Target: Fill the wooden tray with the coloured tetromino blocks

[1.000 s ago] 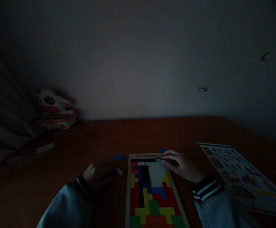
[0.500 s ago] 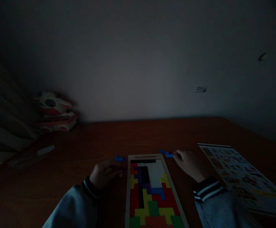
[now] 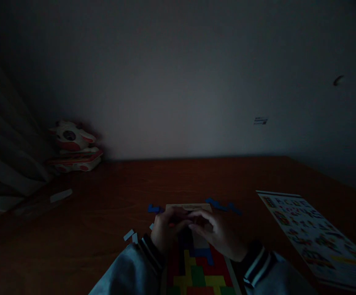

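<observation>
Over the upper part of a wooden block-puzzle board [image 3: 207, 207], my two hands meet fingertip to fingertip. My left hand [image 3: 164, 231] has its fingers curled in, and my right hand [image 3: 221, 237] is pinched against it. Whatever lies between the fingertips is dark and too small to make out. Red, yellow, green [image 3: 198, 275] and blue [image 3: 204, 255] blocks fill the board's lower part. A pale bare patch of the board shows under my right hand. My hands hide the top rows.
Loose blue blocks lie beyond the board at left [image 3: 153, 208] and right [image 3: 216, 204]. Small pale blocks [image 3: 129, 234] rest by my left sleeve. A printed sheet [image 3: 313, 233] is on the right. A white-and-red toy [image 3: 75, 147] stands at the back left.
Both hands have moved inward from the board's two sides and now meet above it. Small pale blocks now show beside my left sleeve. Another loose blue block shows where my right hand was.
</observation>
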### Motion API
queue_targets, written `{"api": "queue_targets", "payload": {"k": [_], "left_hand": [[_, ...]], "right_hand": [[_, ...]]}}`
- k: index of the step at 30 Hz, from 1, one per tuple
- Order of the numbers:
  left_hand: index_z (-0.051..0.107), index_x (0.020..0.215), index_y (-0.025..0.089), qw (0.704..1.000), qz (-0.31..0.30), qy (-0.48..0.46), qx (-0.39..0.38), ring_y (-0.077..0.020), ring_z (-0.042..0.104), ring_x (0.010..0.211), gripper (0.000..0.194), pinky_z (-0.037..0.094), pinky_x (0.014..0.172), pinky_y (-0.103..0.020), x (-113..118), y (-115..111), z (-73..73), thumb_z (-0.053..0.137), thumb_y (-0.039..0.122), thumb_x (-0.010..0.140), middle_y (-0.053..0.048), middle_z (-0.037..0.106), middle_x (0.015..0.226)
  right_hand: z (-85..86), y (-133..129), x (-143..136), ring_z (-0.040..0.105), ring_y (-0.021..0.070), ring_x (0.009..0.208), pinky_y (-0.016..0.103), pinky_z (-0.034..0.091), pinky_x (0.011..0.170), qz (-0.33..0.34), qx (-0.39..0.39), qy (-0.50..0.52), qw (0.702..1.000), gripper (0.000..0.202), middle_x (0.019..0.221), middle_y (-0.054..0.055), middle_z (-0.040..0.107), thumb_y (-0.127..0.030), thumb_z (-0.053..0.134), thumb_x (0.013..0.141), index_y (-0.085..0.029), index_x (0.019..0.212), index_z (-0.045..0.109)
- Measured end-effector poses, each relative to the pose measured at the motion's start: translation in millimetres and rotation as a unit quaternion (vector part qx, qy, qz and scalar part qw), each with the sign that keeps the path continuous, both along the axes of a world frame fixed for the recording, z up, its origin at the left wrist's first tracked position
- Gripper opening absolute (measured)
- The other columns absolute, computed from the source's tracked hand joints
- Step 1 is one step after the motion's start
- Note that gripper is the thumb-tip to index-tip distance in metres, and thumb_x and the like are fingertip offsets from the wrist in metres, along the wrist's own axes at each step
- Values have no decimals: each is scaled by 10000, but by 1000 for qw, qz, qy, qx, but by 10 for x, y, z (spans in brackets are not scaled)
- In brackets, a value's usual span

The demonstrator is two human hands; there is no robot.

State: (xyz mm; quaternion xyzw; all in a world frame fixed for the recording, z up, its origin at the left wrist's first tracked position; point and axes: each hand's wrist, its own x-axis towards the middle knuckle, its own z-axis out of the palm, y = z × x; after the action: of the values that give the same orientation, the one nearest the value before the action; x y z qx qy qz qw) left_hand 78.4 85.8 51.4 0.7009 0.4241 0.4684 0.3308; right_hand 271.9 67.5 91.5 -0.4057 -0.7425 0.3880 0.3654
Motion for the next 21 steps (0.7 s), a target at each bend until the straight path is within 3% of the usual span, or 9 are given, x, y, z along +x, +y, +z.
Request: {"api": "queue_targets", "payload": {"k": [4,7,9,14,21], "left_hand": [[644,855,195,1000,-7,20,4,-176,682,734,201,559,649,-279,-19,-42,84,633,396,854,-42,711,796],[647,864,190,990,-18,106,86,-188,662,803,176,545,704,-306,-58,-67,190,539,321,911,-70,693,850],[650,858,192,978,-17,155,135,-201,649,839,157,540,727,-324,-86,-61,226,529,280,908,-83,685,881],[651,901,209,953,-1,232,195,-211,625,884,130,515,791,-367,-173,10,172,521,202,891,-79,672,946],[643,942,207,949,-10,260,179,-226,597,902,161,486,812,-402,-207,27,90,487,193,903,-90,647,987]], "right_hand": [[-99,80,31,664,188,974,300,540,825,-30,-39,43,998,206,1025,21,708,-388,580,878,-260,1033,625],[-190,209,206,664,195,982,330,531,843,-112,-18,26,993,238,1033,33,708,-382,543,892,-259,1092,581],[-244,280,334,670,212,970,356,522,850,-154,-9,-19,988,204,994,48,721,-386,524,893,-245,1019,601],[-327,325,446,688,218,901,345,528,788,-179,16,-82,980,203,938,58,728,-388,504,890,-229,957,612],[-350,274,356,661,192,694,282,481,597,-182,98,-175,963,134,760,28,683,-338,493,889,-234,901,577]]}}
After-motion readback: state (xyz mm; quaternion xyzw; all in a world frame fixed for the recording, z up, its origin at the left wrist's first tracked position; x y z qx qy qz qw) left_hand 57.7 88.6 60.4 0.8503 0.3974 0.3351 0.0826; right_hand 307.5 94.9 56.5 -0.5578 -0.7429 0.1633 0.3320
